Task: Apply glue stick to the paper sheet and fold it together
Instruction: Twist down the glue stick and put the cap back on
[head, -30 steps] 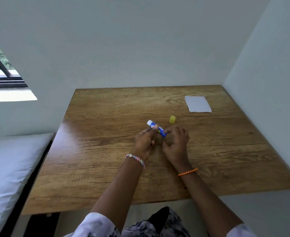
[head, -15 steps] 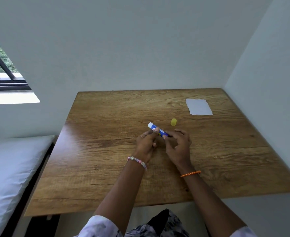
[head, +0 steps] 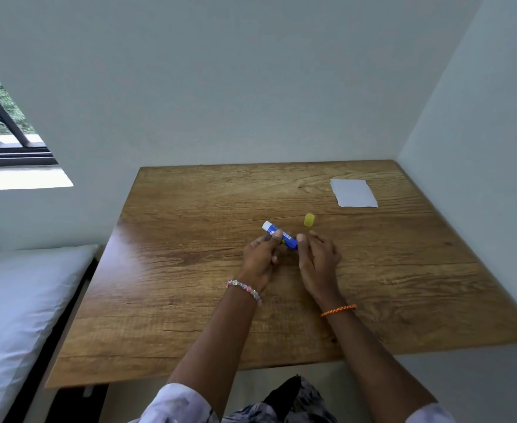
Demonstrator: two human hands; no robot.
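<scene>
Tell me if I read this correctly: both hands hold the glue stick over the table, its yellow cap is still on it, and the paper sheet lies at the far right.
Not quite. The head view shows the yellow cap off, lying on the table beyond the right hand. Otherwise correct: left hand and right hand hold the glue stick, and the paper sheet lies at the far right.

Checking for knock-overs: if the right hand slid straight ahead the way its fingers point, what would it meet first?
Probably the small yellow cap, which stands on the wooden table just beyond the right hand. Depth is unclear. The white paper sheet lies farther back.
</scene>
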